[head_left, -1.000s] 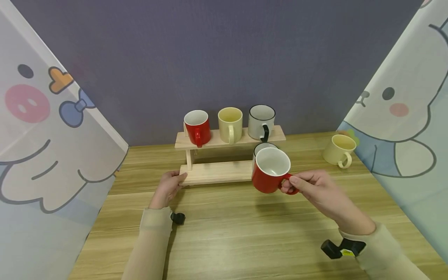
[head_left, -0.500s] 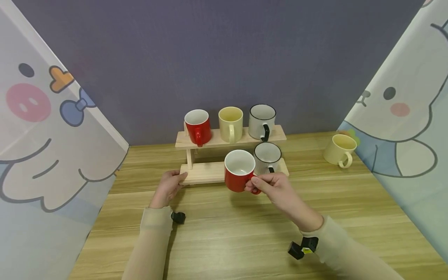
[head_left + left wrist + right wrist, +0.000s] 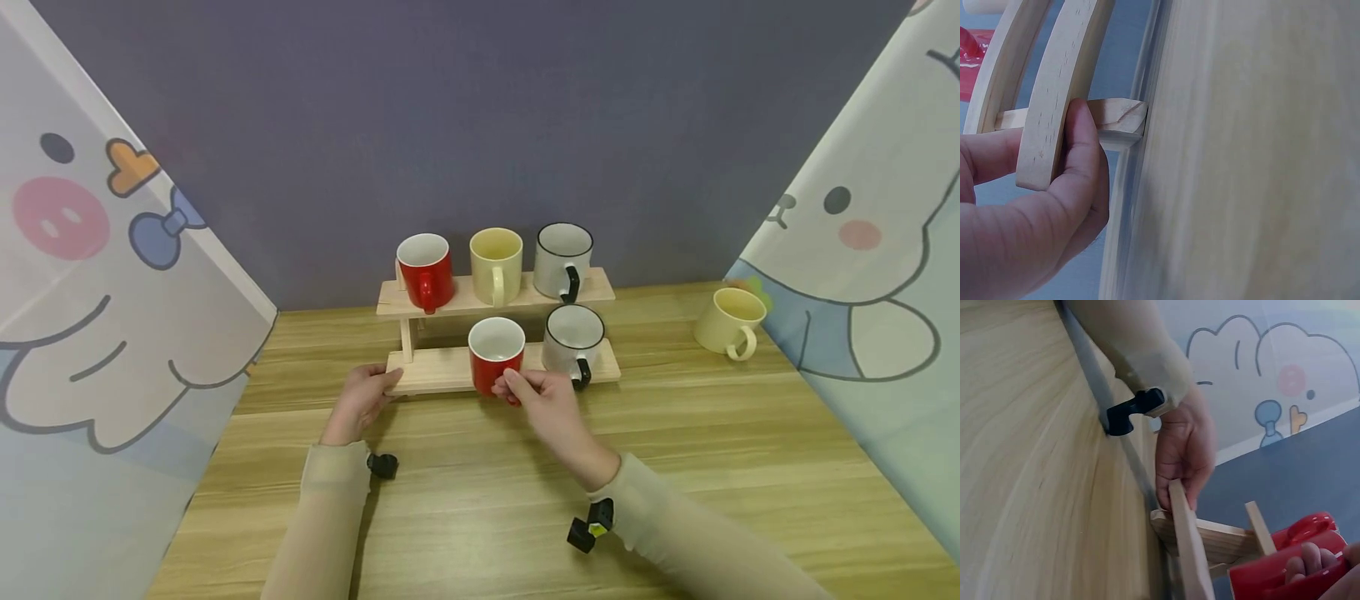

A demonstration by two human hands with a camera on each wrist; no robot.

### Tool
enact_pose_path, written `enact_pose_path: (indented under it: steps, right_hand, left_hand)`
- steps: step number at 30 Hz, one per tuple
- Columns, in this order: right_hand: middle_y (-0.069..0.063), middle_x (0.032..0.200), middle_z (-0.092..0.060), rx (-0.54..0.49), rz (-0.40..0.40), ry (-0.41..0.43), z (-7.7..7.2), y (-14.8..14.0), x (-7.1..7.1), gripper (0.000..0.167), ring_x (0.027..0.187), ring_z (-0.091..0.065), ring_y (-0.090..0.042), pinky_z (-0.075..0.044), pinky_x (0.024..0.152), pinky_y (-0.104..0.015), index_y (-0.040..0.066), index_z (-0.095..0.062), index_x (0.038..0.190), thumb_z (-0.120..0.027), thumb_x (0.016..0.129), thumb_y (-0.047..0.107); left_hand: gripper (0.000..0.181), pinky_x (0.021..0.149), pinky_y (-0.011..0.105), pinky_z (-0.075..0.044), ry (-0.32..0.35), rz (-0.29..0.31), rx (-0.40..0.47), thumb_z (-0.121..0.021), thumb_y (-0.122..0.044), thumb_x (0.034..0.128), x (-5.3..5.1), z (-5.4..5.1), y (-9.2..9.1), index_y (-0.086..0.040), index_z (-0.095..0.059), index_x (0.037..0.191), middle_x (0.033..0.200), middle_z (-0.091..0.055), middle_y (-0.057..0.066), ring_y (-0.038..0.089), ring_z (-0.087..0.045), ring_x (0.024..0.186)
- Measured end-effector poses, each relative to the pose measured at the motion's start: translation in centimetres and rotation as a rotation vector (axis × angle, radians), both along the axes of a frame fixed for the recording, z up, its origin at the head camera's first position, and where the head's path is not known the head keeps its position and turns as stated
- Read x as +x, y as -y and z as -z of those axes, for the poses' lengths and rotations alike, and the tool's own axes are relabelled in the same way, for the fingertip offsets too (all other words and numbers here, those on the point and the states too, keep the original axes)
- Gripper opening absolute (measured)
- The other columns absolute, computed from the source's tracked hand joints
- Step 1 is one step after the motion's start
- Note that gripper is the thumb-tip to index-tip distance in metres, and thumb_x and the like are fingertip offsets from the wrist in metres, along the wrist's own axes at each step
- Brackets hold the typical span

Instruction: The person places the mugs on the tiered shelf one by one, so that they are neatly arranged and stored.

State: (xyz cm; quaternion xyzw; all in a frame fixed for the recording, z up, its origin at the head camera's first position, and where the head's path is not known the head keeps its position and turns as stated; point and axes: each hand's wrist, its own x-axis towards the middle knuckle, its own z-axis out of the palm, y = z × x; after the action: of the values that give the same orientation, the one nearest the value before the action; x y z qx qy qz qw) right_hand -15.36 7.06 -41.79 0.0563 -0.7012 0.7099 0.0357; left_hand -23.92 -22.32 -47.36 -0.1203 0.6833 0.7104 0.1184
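My left hand (image 3: 362,398) pinches the left end of the lower board of a two-tier wooden rack (image 3: 435,370); in the left wrist view the thumb and fingers (image 3: 1079,162) sit on opposite faces of that board. By its handle, my right hand (image 3: 551,408) holds a red mug (image 3: 487,371) with a white inside, upright at the middle of the lower board. Whether its base touches the board cannot be told. Just right of it on that board stands a white mug (image 3: 573,337) with a black rim and handle.
On the upper board stand a red mug (image 3: 427,271), a yellow mug (image 3: 497,262) and another white mug with black rim (image 3: 562,258). A second yellow mug (image 3: 729,323) stands on the wooden table (image 3: 465,500) at the right. Cartoon-printed panels (image 3: 112,250) flank both sides.
My right hand has carried the red mug leftward, past the front of the lower white mug, then back to the lower board's middle. The left hand keeps its place on the rack.
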Motion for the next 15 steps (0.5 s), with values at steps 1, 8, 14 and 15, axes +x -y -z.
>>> enact_pose_path:
  steps: [1,8,14,15]
  right_hand:
    - [-0.018,0.088,-0.073,-0.012,0.017,0.001,0.2,0.2,-0.1,0.021,0.085,-0.070,-0.022,-0.055,0.080,-0.027,-0.012,-0.075,0.096,-0.062,0.102,0.003]
    - [-0.018,0.089,-0.073,-0.028,0.120,0.019,1.1,1.0,-1.0,0.021,0.087,-0.069,-0.023,-0.055,0.080,-0.028,-0.010,-0.076,0.097,-0.065,0.102,0.008]
    - [-0.017,0.093,-0.074,0.013,0.156,0.038,1.3,1.3,-1.4,0.022,0.098,-0.066,-0.022,-0.052,0.086,-0.027,-0.008,-0.077,0.101,-0.067,0.101,0.011]
    - [-0.017,0.094,-0.075,0.013,0.157,0.040,1.4,1.4,-1.5,0.022,0.099,-0.065,-0.021,-0.051,0.086,-0.027,-0.008,-0.077,0.101,-0.067,0.101,0.012]
  left_hand:
    - [0.054,0.089,0.033,-0.054,-0.002,0.003,0.003,-0.058,-0.008,0.1051,0.0,0.0,0.0,0.020,-0.034,0.145,0.132,-0.047,0.030,0.032,-0.058,0.111]
    - [0.053,0.089,0.032,-0.054,-0.009,0.010,0.009,-0.056,-0.007,0.1058,0.0,0.0,-0.1,0.020,-0.034,0.145,0.132,-0.047,0.031,0.033,-0.057,0.113]
    - [0.054,0.093,0.034,-0.053,-0.007,0.017,0.022,-0.056,-0.007,0.1060,0.1,-0.1,-0.1,0.020,-0.032,0.146,0.133,-0.045,0.031,0.035,-0.055,0.116]
    - [0.055,0.094,0.035,-0.052,-0.005,0.016,0.023,-0.056,-0.007,0.1059,0.1,-0.1,-0.1,0.020,-0.032,0.146,0.134,-0.045,0.031,0.036,-0.054,0.117]
